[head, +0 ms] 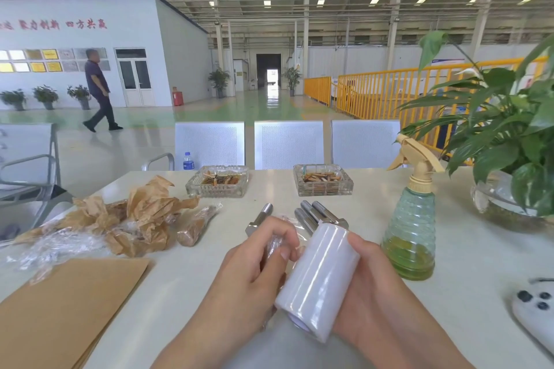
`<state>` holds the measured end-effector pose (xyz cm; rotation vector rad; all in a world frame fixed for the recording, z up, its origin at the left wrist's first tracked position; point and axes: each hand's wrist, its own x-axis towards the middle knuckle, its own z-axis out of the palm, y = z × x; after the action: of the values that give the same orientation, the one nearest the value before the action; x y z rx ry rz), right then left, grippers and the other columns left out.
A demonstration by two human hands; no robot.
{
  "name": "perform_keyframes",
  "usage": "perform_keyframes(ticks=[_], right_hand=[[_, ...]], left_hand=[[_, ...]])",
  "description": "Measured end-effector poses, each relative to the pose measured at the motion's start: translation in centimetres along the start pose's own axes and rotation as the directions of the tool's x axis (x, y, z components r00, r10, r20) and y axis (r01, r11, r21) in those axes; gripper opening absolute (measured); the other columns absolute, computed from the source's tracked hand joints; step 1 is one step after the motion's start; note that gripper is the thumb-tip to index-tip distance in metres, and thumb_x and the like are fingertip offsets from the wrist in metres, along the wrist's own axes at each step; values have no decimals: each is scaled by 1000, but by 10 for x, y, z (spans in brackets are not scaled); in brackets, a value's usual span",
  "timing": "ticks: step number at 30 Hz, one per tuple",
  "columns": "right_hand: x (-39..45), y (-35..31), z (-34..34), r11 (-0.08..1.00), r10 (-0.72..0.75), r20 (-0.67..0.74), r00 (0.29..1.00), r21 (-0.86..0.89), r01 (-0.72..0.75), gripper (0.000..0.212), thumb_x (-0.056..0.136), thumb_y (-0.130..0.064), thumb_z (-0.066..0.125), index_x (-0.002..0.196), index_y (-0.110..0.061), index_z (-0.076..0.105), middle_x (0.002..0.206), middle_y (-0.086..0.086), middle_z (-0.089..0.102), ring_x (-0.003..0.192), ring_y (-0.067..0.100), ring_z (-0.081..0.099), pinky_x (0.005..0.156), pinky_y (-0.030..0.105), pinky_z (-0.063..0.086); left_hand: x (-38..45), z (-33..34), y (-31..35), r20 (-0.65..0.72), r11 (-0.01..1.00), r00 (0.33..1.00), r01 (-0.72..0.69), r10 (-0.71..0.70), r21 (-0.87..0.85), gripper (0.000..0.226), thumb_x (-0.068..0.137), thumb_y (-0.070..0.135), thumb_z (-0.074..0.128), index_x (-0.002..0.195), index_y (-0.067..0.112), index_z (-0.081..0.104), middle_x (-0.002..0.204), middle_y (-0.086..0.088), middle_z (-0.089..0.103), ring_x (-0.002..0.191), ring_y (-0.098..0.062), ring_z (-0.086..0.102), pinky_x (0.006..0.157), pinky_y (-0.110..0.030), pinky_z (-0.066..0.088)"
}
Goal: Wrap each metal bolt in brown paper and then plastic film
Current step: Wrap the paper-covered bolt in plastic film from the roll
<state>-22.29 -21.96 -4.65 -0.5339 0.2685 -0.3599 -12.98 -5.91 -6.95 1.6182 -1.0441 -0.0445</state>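
1. While my right hand [368, 284] curled round the roll of plastic film [317, 281], its fingers wrapped behind the barrel, my left hand [254, 260] pinched a film-covered bundle [274, 244] just at the roll's 10 o'clock.
2. Whether that bundle held a bolt in brown paper could not be confirmed; my fingers hid most of it.
3. Three bare bolts [317, 216] lay at the roll's 12 o'clock, a fourth bolt [260, 219] at 11 o'clock.
4. One finished wrapped bolt [196, 226] lay at 10 o'clock beside the crumpled paper and film [126, 225]; flat brown paper sheets [60, 308] lay at 9 o'clock.
5. To do this step well, I judged that the film needed steady tension: pinch the free edge firmly against the bundle, let the roll turn loosely, and overlap each pass.
6. Slack film would likely wrinkle or cling to itself.
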Motion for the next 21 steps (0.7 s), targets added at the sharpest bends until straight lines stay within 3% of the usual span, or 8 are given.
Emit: perform_keyframes(ticks=[2, 3, 5, 7, 11, 14, 18, 21], right_hand=[[-6, 7, 2, 996, 79, 123, 989, -40, -74, 36, 104, -16, 41, 131, 4, 55, 126, 28, 55, 118, 46, 54, 110, 52, 34], [-7, 9, 2, 993, 92, 147, 985, -89, -79, 48, 95, -23, 54, 135, 3, 54, 128, 30, 59, 122, 48, 54, 109, 56, 36], [-10, 17, 1, 977, 183, 139, 973, -134, -164, 69, 63, -31, 81, 120, 6, 68, 119, 29, 67, 114, 46, 61, 100, 56, 43], [-10, 18, -3, 968, 214, 196, 957, -175, -180, 66, 47, -33, 88, 102, 3, 78, 115, 24, 71, 110, 42, 65, 97, 55, 45], [6, 15, -11, 978, 159, 140, 977, -154, -137, 77, 47, -27, 81, 116, 6, 70, 113, 28, 67, 120, 49, 58, 110, 58, 38], [2, 19, -10, 975, 173, 228, 958, -180, -133, 65, 41, -34, 94, 96, -1, 81, 106, 23, 73, 108, 43, 68, 93, 54, 52], [2, 22, -20, 970, 212, 254, 944, -169, -173, 82, 29, -40, 100, 97, 1, 80, 106, 23, 73, 93, 40, 73, 74, 47, 59], [8, 21, -16, 962, 181, 183, 966, -239, -135, 72, 56, -45, 93, 108, 1, 76, 106, 20, 76, 94, 36, 74, 75, 46, 57]], left_hand=[[2, -1, 0, 14, 1000, 1000, 6, -6, -30, 43, 102, 22, 50, 140, 43, 47, 89, 2, 69, 56, -27, 50, 55, -33, 46], [2, -2, 0, 20, 1000, 1000, 5, -4, -28, 54, 100, 23, 51, 145, 50, 38, 95, 4, 71, 59, -27, 53, 58, -32, 49], [1, -3, 1, 17, 1000, 1000, 5, -5, -3, 62, 97, 25, 53, 147, 55, 32, 98, 6, 72, 61, -24, 55, 60, -33, 51], [1, -3, 1, -3, 999, 1000, 19, -19, 30, 56, 97, 27, 52, 144, 53, 38, 96, 6, 72, 62, -29, 56, 60, -39, 52], [1, -2, 0, 8, 998, 998, 57, -57, 16, 43, 102, 22, 49, 139, 42, 46, 92, 4, 70, 59, -27, 53, 59, -37, 49], [0, -2, 2, 20, 996, 996, 89, -89, -6, 37, 102, 21, 45, 134, 39, 49, 89, 2, 69, 57, -21, 50, 54, -36, 45], [2, -1, 2, -28, 987, 988, 152, -153, -48, 27, 106, 22, 42, 124, 35, 57, 88, 4, 68, 52, -21, 47, 48, -34, 41], [3, 0, 5, -93, 992, 988, 124, -126, -24, 31, 101, 41, 39, 114, 32, 65, 84, 5, 67, 53, -15, 50, 50, -22, 41]])
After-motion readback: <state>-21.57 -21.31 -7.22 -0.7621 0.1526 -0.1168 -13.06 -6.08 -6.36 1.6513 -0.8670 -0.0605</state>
